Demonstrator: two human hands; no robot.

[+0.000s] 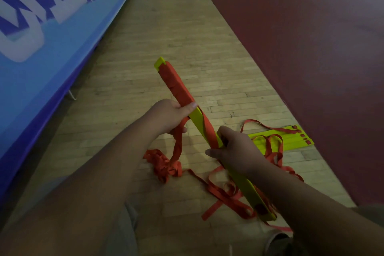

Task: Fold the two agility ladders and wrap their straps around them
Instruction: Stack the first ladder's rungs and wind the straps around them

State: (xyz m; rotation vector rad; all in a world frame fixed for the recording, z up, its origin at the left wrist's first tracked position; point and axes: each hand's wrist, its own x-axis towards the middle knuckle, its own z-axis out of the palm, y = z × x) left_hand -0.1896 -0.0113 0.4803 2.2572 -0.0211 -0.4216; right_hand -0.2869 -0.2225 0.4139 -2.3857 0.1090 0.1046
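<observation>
Wooden gym floor [176, 33], both hands gripping strap-wrapped ladder [180, 87]

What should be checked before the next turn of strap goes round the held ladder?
1. Right hand grip on the folded ladder: ok, fingers curled round it.
2. Left hand holding the wrapped end and the strap: ok.
3. Rungs stacked flush: cannot tell.
4. Unwrapped strap free of tangles: not ok, bunched on the floor.
5. Second ladder wrapped: not ok, it lies on the floor with its straps loose.
</observation>
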